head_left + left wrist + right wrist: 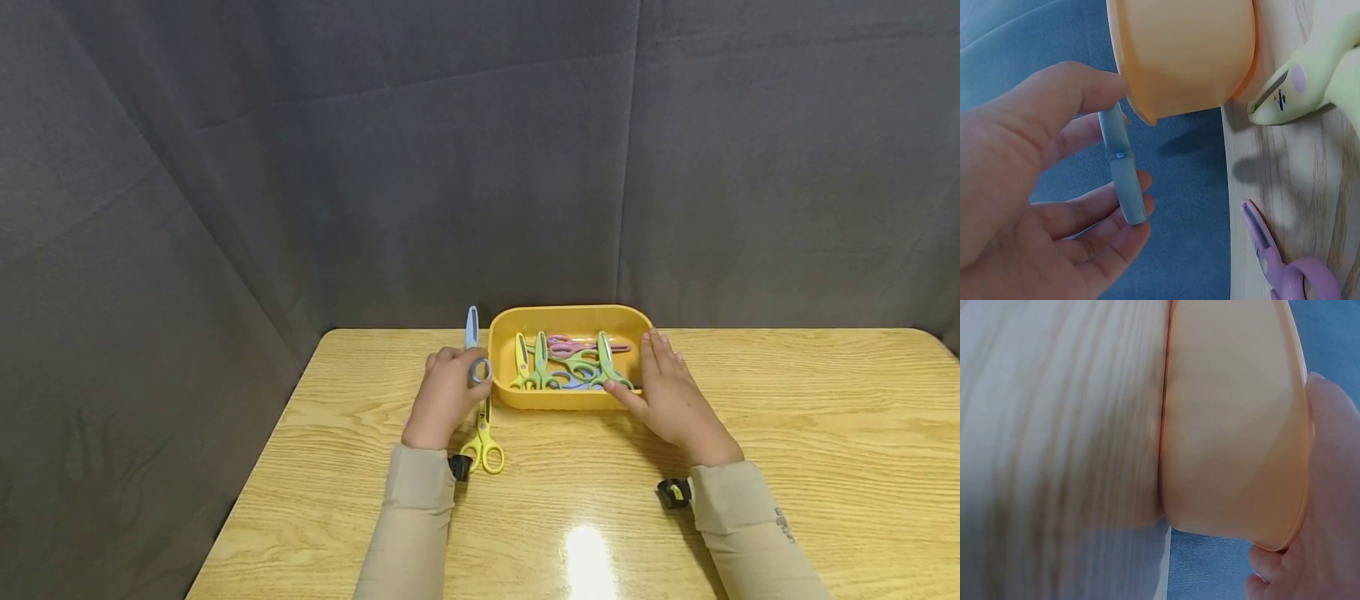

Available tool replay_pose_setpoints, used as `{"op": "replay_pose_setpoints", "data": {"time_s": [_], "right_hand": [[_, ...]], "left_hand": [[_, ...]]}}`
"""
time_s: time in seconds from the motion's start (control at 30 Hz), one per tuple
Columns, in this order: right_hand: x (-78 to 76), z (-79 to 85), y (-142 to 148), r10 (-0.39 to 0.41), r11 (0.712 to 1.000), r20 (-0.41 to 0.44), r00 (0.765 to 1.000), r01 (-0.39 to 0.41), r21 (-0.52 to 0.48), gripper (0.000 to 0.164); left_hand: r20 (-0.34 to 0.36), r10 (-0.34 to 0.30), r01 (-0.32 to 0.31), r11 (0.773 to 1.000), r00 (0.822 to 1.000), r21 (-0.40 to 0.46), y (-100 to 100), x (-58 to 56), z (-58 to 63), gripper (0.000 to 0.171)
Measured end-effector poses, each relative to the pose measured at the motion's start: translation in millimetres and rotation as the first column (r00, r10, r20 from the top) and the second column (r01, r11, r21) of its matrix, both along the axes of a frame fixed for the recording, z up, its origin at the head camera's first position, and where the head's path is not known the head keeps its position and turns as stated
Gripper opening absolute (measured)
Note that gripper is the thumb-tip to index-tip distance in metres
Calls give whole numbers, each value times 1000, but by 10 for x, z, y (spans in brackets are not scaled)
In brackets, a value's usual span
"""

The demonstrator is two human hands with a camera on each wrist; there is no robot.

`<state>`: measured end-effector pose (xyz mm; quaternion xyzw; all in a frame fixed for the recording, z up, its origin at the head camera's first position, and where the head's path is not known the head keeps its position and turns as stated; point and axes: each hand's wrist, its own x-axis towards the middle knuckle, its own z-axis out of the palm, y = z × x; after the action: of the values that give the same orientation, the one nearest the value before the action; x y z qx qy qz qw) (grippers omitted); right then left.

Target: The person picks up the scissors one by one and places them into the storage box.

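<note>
My left hand (446,396) pinches a pair of blue scissors (472,329) by the handle, its blade standing up beside the bin's left end. In the left wrist view the blue handle (1127,184) shows edge-on between thumb and fingers. A yellow pair of scissors (483,435) lies on the table just below this hand, and a pink pair (1275,272) lies nearby. Straight fingers of my right hand (678,408) rest along the right end of a yellow bin (562,401), thumb over its front rim. Inside are several scissors, among them green (541,360), yellow (521,354) and pink ones (570,347).
The wooden table (810,433) stretches to both sides of the bin and toward me. A grey cloth (480,167) hangs behind the table's back edge, close behind the bin, and along the left side.
</note>
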<state>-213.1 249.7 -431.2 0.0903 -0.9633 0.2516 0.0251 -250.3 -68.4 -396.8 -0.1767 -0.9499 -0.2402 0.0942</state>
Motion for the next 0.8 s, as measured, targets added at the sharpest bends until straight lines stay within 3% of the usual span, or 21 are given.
{"op": "replay_pose_setpoints", "data": {"time_s": [0.57,0.8], "right_hand": [[-3,-23,7,4,1000,0,1000,-4,-7,102],[-8,-22,6,3,1000,-5,1000,-3,-5,102]], "left_hand": [[14,-42,42,999,999,6,158,92,55,41],[-24,-63,63,998,998,-21,228,113,43,38]]}}
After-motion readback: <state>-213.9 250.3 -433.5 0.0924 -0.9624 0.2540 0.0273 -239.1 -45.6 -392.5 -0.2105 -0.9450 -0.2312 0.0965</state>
